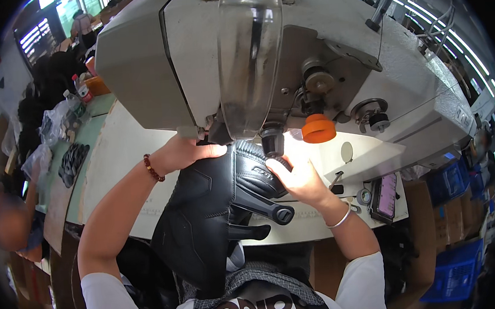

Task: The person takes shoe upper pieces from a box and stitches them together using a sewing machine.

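Note:
A black, leather-like sewn piece with stitched panels and padded ridges lies under the head of a grey sewing machine. A stiff black strap with a rounded end and a round fitting sticks out from its side. My left hand grips the far left edge, thumb on top, its other fingers partly hidden near the needle area. On the right edge my right hand holds the padded part, thumb on top and fingers partly hidden in bright light. The near end of the piece hangs toward my lap.
A clear shield and an orange knob stand out from the machine. At right on the white table lie a phone and a tape roll. Blue crates stand right. Bottles and another person are left.

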Demonstrator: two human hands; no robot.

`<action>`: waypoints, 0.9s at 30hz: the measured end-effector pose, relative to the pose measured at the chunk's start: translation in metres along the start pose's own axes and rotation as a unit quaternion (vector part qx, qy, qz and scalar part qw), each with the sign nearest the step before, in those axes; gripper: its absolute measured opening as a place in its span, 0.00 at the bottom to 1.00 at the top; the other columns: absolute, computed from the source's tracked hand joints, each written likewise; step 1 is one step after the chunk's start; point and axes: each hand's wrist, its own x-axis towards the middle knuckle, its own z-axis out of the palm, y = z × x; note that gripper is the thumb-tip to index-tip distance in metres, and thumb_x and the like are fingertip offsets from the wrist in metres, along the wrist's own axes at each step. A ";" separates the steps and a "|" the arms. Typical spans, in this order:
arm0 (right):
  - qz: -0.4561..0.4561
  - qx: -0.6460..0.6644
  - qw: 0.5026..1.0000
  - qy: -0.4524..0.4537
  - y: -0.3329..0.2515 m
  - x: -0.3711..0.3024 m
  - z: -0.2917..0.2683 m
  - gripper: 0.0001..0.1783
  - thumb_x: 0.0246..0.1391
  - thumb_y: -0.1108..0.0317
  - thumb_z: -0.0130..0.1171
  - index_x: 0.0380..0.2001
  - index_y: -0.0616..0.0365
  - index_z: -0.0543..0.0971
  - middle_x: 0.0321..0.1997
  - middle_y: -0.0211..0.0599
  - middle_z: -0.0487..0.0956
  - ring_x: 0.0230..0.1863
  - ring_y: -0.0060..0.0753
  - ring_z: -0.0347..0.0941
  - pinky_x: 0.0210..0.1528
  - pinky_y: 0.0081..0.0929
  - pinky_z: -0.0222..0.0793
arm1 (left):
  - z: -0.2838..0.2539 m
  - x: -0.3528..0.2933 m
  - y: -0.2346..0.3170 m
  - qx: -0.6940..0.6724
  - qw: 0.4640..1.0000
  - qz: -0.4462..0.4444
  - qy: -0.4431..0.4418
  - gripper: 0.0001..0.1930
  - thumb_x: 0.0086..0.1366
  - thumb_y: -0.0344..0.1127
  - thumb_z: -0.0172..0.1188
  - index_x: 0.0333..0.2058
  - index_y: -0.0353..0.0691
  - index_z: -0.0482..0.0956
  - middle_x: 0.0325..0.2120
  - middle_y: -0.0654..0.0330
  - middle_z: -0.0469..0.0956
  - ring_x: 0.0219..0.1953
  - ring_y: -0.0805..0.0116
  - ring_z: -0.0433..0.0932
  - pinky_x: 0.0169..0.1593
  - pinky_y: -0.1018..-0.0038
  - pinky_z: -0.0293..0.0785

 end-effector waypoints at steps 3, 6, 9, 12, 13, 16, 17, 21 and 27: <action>-0.115 -0.114 0.986 0.049 0.002 0.007 0.004 0.16 0.53 0.76 0.58 0.45 0.57 0.84 0.35 0.46 0.84 0.34 0.45 0.81 0.40 0.33 0.75 | 0.007 -0.006 0.008 -0.028 1.000 0.000 0.013 0.22 0.62 0.37 0.68 0.52 0.35 0.77 0.47 0.65 0.79 0.49 0.74 0.74 0.53 0.73 0.71; -0.144 -0.171 0.973 0.052 0.000 0.010 0.001 0.18 0.50 0.77 0.58 0.45 0.55 0.84 0.30 0.42 0.84 0.28 0.44 0.79 0.36 0.33 0.75 | 0.012 -0.009 0.013 -0.029 0.999 -0.009 0.040 0.21 0.62 0.34 0.67 0.53 0.36 0.78 0.47 0.65 0.80 0.48 0.75 0.75 0.53 0.74 0.71; -0.141 -0.178 0.972 0.056 -0.001 0.011 -0.001 0.17 0.49 0.76 0.59 0.44 0.54 0.85 0.26 0.40 0.82 0.25 0.44 0.78 0.32 0.34 0.74 | 0.013 -0.007 0.008 -0.067 0.996 0.017 0.047 0.12 0.63 0.33 0.66 0.43 0.37 0.80 0.40 0.64 0.80 0.44 0.75 0.76 0.50 0.72 0.73; -0.170 -0.197 0.962 0.083 0.001 0.012 0.000 0.14 0.50 0.75 0.60 0.41 0.54 0.85 0.23 0.39 0.80 0.24 0.44 0.77 0.30 0.35 0.73 | 0.007 -0.004 0.001 -0.028 0.998 0.049 0.038 0.11 0.63 0.31 0.66 0.44 0.37 0.81 0.40 0.63 0.81 0.43 0.75 0.78 0.49 0.73 0.75; -0.171 -0.197 0.961 0.085 0.003 0.013 0.001 0.14 0.50 0.76 0.59 0.40 0.55 0.85 0.23 0.39 0.80 0.24 0.44 0.77 0.29 0.36 0.73 | 0.005 -0.004 -0.001 0.019 0.999 0.044 0.023 0.13 0.64 0.31 0.66 0.46 0.35 0.80 0.40 0.62 0.81 0.43 0.73 0.77 0.49 0.72 0.75; -0.153 -0.180 0.969 0.073 0.008 0.014 0.002 0.14 0.48 0.77 0.57 0.39 0.58 0.84 0.26 0.41 0.80 0.26 0.44 0.76 0.30 0.36 0.72 | 0.003 -0.003 -0.003 0.047 0.995 0.089 0.000 0.16 0.66 0.31 0.63 0.51 0.33 0.77 0.40 0.60 0.79 0.43 0.71 0.76 0.48 0.70 0.74; -0.132 -0.163 0.976 0.060 0.009 0.012 0.001 0.15 0.47 0.79 0.55 0.39 0.59 0.83 0.28 0.42 0.79 0.27 0.44 0.75 0.31 0.35 0.71 | 0.007 -0.003 -0.004 0.001 0.995 0.100 0.027 0.14 0.67 0.30 0.61 0.50 0.33 0.77 0.39 0.61 0.78 0.42 0.71 0.76 0.46 0.70 0.74; -0.096 -0.155 0.983 0.014 0.016 0.009 -0.005 0.14 0.47 0.80 0.55 0.37 0.61 0.82 0.26 0.41 0.77 0.27 0.41 0.73 0.30 0.34 0.68 | 0.016 -0.005 -0.012 -0.157 0.984 0.031 0.084 0.09 0.68 0.28 0.57 0.46 0.33 0.77 0.34 0.64 0.77 0.37 0.77 0.72 0.39 0.72 0.73; -0.136 -0.144 0.980 0.030 0.020 0.011 -0.006 0.10 0.47 0.79 0.58 0.35 0.62 0.80 0.25 0.38 0.76 0.24 0.40 0.73 0.28 0.33 0.68 | -0.003 0.005 -0.030 -0.169 0.978 0.121 0.011 0.10 0.65 0.25 0.55 0.46 0.34 0.76 0.38 0.64 0.77 0.37 0.77 0.71 0.40 0.75 0.72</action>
